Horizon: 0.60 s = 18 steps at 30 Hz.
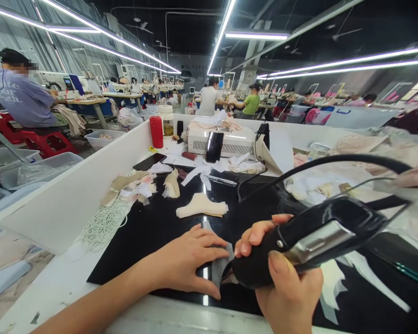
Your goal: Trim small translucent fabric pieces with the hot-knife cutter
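My left hand [195,257] lies with its fingers spread on a thin greyish, see-through strip [216,273] on a glossy black board [153,246]. My right hand [285,283] is wrapped round a bulky black corded hand tool [299,246] with a silver lever along its side. The tool's rounded end is close to the strip and my left fingertips; its underside is hidden. Beyond my left hand lies a cream fabric piece [202,205], apart from both hands. White cut scraps [332,287] lie to the right, behind the tool.
A thick black cable [344,160] arches from the tool's rear. At the left are a coil of pale cord [102,225] and fabric scraps [135,185]. A pen [222,180], phone [214,147] and white machine [198,139] stand farther back. Several people work at sewing tables beyond.
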### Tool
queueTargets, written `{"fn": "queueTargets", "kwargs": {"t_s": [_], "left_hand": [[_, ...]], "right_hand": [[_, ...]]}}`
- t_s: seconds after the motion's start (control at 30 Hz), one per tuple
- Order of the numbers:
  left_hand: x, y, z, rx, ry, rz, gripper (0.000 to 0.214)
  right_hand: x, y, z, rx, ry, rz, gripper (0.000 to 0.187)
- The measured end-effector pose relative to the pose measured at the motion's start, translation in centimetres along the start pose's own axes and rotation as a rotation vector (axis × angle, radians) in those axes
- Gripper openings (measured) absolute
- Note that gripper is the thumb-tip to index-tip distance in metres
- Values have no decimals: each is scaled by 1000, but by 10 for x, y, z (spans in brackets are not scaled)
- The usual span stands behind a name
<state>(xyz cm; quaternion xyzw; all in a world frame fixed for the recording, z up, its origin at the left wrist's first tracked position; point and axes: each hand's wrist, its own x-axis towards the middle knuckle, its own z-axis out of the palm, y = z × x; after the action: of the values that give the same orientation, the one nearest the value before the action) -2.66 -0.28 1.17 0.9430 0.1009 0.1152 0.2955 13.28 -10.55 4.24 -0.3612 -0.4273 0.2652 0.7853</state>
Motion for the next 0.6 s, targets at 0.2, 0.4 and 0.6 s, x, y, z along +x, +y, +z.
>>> {"fn": "queueTargets", "kwargs": {"t_s": [0.2, 0.4, 0.6], "left_hand": [[0, -7, 4, 34, 102, 4, 57], [-1, -11, 6, 95, 133, -71, 28], [-1, -10, 8, 131, 216, -37, 16]], "right_hand": [[5, -1, -15, -53, -1, -14, 28], [15, -7, -22, -65, 107, -2, 29], [26, -8, -31, -104, 183, 1, 33]]}}
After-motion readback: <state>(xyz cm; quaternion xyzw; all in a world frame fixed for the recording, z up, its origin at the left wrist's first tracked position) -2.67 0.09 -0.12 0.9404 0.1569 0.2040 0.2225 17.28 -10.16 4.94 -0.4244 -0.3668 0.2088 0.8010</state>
